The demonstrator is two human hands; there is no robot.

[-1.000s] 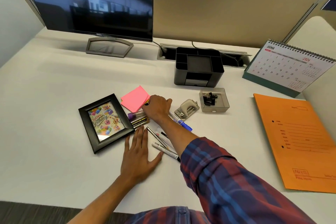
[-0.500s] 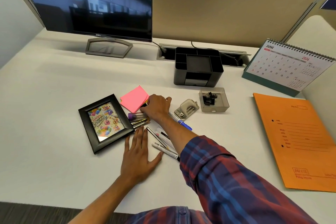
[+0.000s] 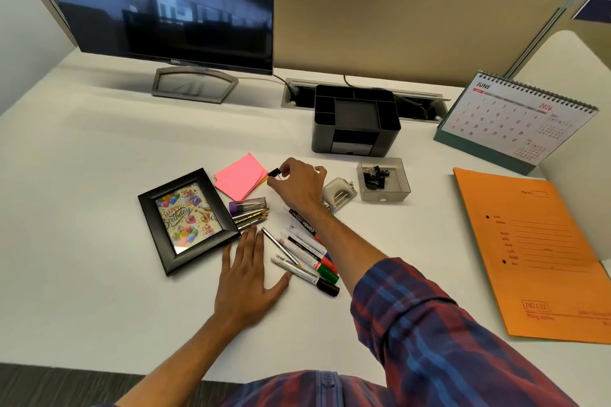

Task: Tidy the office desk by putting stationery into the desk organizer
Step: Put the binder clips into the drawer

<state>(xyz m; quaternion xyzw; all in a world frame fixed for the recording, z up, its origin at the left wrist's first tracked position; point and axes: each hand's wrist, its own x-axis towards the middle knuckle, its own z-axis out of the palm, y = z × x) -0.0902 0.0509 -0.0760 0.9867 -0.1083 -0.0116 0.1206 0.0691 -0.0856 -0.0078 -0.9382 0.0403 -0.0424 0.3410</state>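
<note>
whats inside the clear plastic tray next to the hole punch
The clear plastic tray holds a small heap of black binder clips. Their count is unclear, since they overlap.

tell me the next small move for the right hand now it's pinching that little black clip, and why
Probably carry it right to the clear tray and drop it in. The right hand pinches a small black binder clip just above the pink sticky notes, and that tray already holds similar black clips. The left hand rests flat on the desk, holding nothing.
</note>
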